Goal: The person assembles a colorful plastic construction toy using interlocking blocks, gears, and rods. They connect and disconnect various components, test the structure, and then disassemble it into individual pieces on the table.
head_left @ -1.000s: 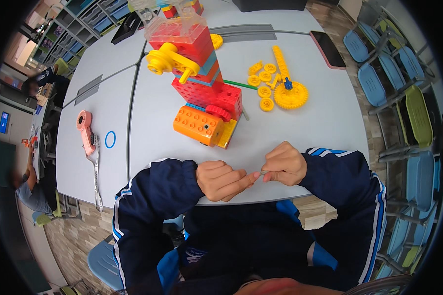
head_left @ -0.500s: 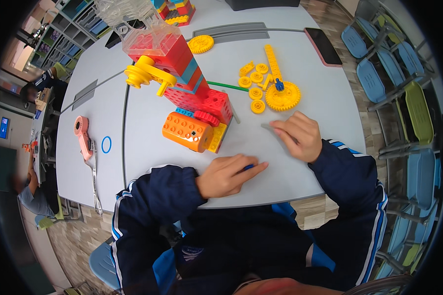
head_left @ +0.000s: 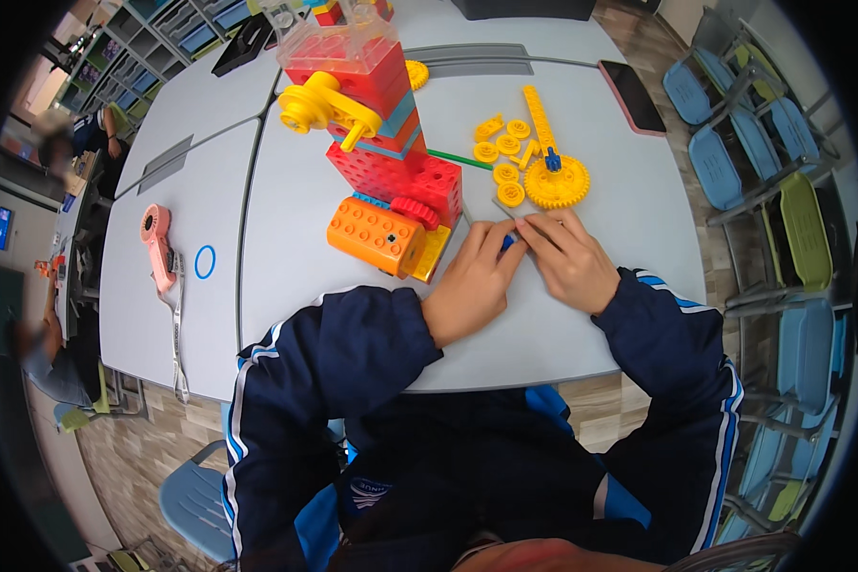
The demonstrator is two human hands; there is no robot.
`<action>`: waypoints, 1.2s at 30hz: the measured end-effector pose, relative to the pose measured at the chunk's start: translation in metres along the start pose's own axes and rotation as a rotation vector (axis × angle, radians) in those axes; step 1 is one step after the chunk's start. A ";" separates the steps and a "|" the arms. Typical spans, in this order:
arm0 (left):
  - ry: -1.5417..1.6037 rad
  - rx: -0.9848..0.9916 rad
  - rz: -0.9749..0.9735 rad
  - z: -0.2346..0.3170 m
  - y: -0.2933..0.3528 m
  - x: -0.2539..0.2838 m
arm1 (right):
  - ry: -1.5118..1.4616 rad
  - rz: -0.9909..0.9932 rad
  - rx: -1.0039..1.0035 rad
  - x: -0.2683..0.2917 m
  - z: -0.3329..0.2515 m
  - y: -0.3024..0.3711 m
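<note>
My left hand [head_left: 469, 288] is closed, pinching a small blue connector piece [head_left: 508, 241] that is mostly covered by the fingers. Against it, my right hand [head_left: 572, 261] is closed on a thin grey rod [head_left: 501, 207], whose far end sticks out past the fingertips. Both hands meet just above the table. To their left stands a tall block tower [head_left: 400, 143] of red, blue and orange bricks, with a yellow crank [head_left: 326, 107] on its side and an orange motor block [head_left: 377, 235] at its foot. Just beyond my hands lies a yellow gear [head_left: 556, 183] with a blue connector and a yellow beam [head_left: 539, 116].
Several yellow pulley wheels [head_left: 507, 145] lie beside the gear. A green rod [head_left: 459, 159] rests behind the tower. Farther off are a phone [head_left: 632, 97] and a black tray [head_left: 242, 44]. On the left lie a pink handheld fan [head_left: 158, 246] and a blue ring [head_left: 205, 262].
My left hand has moved right and away from me with the blue connector, and my right hand has shifted slightly left. They were apart and now meet, bringing rod and connector together.
</note>
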State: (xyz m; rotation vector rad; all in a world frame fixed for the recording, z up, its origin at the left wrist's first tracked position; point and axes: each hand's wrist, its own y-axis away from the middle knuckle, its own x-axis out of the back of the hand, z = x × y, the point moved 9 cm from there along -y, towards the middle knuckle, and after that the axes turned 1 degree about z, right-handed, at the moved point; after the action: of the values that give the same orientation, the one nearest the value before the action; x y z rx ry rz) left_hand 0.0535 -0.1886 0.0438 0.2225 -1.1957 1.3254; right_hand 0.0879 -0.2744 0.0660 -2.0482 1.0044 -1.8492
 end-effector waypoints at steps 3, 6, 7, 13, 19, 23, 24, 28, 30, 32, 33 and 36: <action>0.046 0.030 0.010 -0.010 -0.005 0.002 | 0.040 0.035 0.044 0.002 -0.002 0.002; -0.021 0.021 0.047 -0.010 -0.004 0.002 | 0.116 0.142 0.078 0.028 -0.004 0.003; -0.023 0.024 0.071 -0.011 -0.005 0.003 | 0.145 0.187 0.085 0.037 -0.006 0.001; -0.045 0.003 0.081 -0.007 -0.004 0.006 | 0.103 0.399 -0.431 0.041 0.053 -0.013; -0.026 -0.022 0.077 -0.002 -0.003 0.007 | 0.121 0.366 -0.478 0.025 0.076 -0.018; -0.045 -0.056 0.059 0.002 -0.001 0.009 | -0.238 0.563 -0.752 0.026 0.121 0.013; -0.026 -0.065 0.057 0.003 -0.001 0.007 | -0.318 0.579 -0.779 0.026 0.129 0.021; 0.113 -0.052 0.087 0.001 -0.002 0.011 | -0.624 0.644 -0.906 0.019 0.143 0.040; 0.200 -0.033 0.121 0.000 -0.003 0.018 | -0.764 0.679 -0.951 0.019 0.142 0.044; 0.293 0.008 0.149 -0.003 -0.004 0.024 | -0.899 0.715 -0.962 0.021 0.142 0.046; 0.338 0.030 0.166 -0.005 -0.005 0.028 | -1.005 0.702 -0.951 0.020 0.138 0.044; 0.563 0.199 0.100 -0.014 -0.004 0.025 | -1.306 0.651 -0.886 0.017 0.122 0.039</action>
State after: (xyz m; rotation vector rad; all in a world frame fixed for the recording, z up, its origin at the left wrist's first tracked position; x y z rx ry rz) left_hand 0.0591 -0.1642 0.0590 -0.0713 -0.6068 1.4681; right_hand 0.1888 -0.3483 0.0338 -2.1558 1.7283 0.4275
